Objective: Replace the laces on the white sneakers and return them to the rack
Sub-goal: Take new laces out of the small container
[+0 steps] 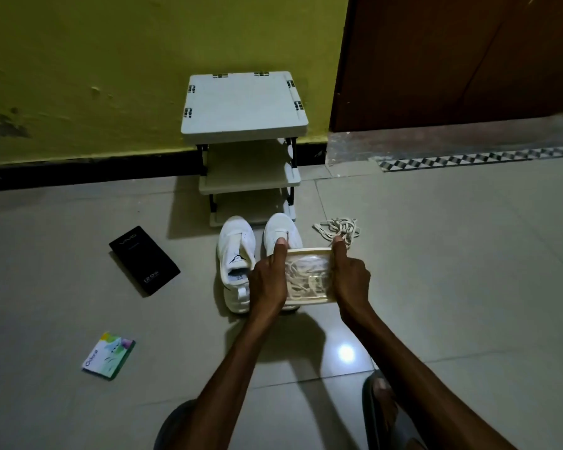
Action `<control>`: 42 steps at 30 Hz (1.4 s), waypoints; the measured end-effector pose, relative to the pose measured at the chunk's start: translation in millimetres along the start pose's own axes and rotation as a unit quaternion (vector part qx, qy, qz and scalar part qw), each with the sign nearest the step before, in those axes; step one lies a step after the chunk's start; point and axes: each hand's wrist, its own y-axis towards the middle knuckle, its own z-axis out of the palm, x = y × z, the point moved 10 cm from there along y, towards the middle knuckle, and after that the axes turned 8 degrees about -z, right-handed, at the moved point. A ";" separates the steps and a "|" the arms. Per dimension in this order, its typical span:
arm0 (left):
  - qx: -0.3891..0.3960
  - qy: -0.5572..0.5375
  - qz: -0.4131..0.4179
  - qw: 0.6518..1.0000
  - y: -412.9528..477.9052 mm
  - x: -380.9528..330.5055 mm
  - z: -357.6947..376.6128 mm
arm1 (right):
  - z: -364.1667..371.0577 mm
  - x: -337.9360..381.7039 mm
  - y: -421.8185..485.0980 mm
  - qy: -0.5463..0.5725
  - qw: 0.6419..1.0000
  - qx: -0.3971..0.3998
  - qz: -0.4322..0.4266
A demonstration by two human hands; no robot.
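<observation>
1. Both hands grip a clear plastic box (307, 276) of coiled laces at centre frame: left hand (267, 280) on one side, right hand (350, 277) on the other, thumbs up along its edges.
2. The white sneakers (236, 251) stand side by side on the floor (452, 254) just behind the box, toes toward the shoe rack (244, 105) (its shelves bare).
3. A loose lace pile (337, 227) lies right of them.
4. A black phone carton (143, 259) lies at left.
</observation>
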 end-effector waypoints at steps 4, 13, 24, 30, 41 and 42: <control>0.020 -0.026 -0.012 0.999 9.5 -2.3 -1.5 | 7.6 14.7 4.2 -0.014 0.999 0.023 -0.038; 0.032 0.024 0.001 0.999 11.7 -21.9 0.3 | 10.6 20.0 10.4 0.000 1.000 0.004 -0.014; 0.066 -0.209 -0.015 0.976 69.6 -84.0 -23.9 | 29.6 59.2 59.5 0.077 0.993 0.089 -0.023; 0.055 -0.190 0.021 0.980 96.6 -94.6 -33.3 | 72.8 64.5 117.6 0.147 0.987 0.058 0.040; 0.037 -0.173 0.015 0.984 134.2 -70.4 -43.5 | 163.5 63.9 216.1 0.159 0.982 0.063 0.080; 0.040 -0.173 0.015 0.984 136.8 -68.7 -43.9 | 166.4 62.4 224.2 0.153 0.983 0.059 0.078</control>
